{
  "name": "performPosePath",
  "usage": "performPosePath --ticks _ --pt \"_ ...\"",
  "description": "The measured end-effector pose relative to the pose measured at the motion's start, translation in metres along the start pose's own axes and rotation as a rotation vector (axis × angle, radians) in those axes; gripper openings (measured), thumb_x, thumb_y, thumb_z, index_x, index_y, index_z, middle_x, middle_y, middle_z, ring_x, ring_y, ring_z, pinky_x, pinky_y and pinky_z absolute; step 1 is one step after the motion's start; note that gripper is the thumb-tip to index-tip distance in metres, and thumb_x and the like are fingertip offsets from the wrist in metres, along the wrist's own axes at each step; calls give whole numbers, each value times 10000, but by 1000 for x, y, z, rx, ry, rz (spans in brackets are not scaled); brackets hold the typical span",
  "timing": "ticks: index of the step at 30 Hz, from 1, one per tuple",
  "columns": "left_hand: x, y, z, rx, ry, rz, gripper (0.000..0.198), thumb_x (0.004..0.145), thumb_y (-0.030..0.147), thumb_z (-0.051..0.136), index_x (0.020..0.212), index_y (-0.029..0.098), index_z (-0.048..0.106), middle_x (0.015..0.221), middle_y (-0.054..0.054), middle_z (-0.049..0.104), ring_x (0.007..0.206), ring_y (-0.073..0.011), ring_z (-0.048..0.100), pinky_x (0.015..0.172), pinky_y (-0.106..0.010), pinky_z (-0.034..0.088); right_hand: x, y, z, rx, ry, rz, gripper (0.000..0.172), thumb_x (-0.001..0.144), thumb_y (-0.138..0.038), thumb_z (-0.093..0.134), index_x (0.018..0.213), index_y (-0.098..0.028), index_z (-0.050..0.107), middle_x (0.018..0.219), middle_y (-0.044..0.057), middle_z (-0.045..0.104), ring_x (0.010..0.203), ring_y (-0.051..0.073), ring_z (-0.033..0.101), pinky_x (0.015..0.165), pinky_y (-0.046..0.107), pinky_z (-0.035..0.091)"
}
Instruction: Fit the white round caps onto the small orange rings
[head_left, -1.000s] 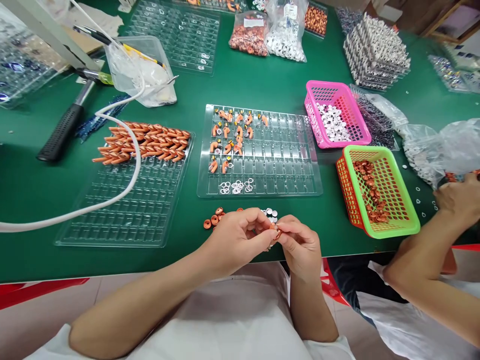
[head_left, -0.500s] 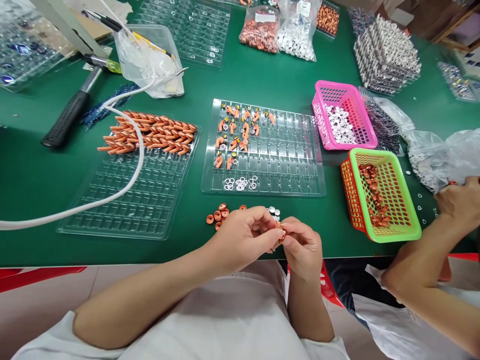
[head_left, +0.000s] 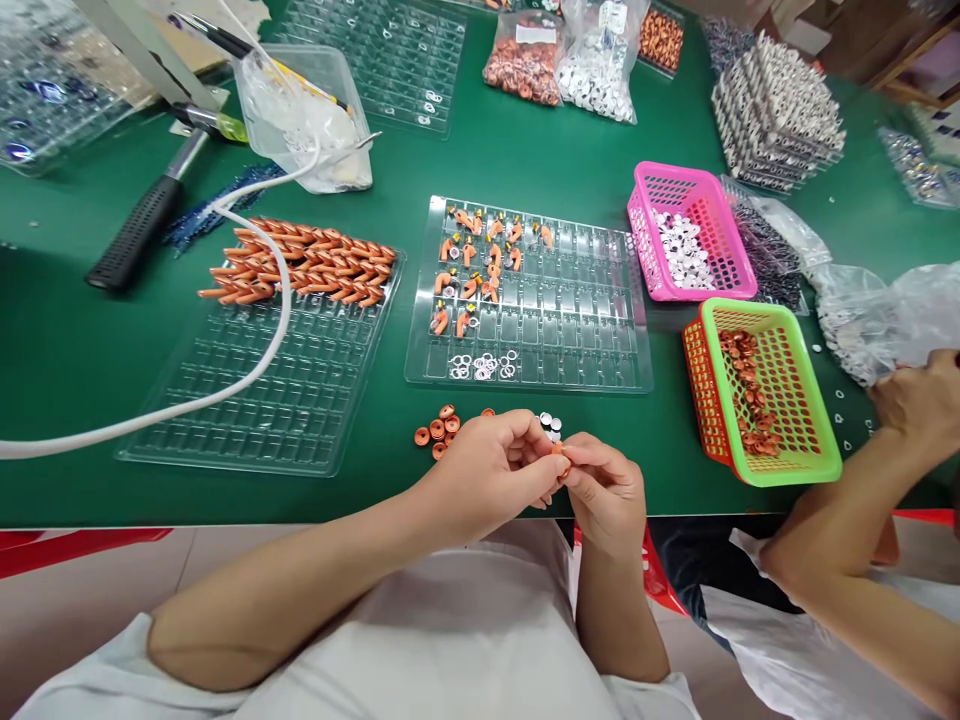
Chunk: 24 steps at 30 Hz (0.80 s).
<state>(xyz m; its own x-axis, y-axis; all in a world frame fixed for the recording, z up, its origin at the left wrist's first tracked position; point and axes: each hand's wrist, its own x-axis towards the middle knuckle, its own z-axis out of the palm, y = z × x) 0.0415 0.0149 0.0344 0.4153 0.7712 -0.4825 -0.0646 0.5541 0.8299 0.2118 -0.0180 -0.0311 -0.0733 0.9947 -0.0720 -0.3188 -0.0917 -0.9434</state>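
My left hand (head_left: 491,478) and my right hand (head_left: 609,492) meet above the table's near edge. Both are closed, pinching one small orange-copper part (head_left: 561,462) between the fingertips; most of it is hidden. Left of them lie several round copper caps (head_left: 438,430) with a dark centre. Small white caps (head_left: 550,424) sit just behind the fingers. Farther back is a clear compartment tray (head_left: 570,335) with curved orange pieces (head_left: 469,287) in its left cells and thin white rings (head_left: 486,366) in its front row.
A pink basket (head_left: 651,282) of white caps and a green basket (head_left: 825,440) of copper parts stand at right, near a co-worker's hand (head_left: 911,395). At left, a white cable (head_left: 281,310) crosses a tray of copper pieces (head_left: 315,262); a hammer (head_left: 139,230) lies beyond.
My hands keep the same pinch on the orange-copper part, with hardly any movement. The whole view has shifted very slightly; the objects on the table stay in place.
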Motion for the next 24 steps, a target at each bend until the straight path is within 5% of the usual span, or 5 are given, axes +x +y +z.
performPosePath --ticks 24 --pt "1 1 -2 35 0 -31 143 777 201 680 717 157 558 675 -26 693 600 -117 649 588 -243 585 4 -8 -3 -55 -89 11 213 806 -189 767 978 -313 782 824 23 686 726 157 658 585 285 574"
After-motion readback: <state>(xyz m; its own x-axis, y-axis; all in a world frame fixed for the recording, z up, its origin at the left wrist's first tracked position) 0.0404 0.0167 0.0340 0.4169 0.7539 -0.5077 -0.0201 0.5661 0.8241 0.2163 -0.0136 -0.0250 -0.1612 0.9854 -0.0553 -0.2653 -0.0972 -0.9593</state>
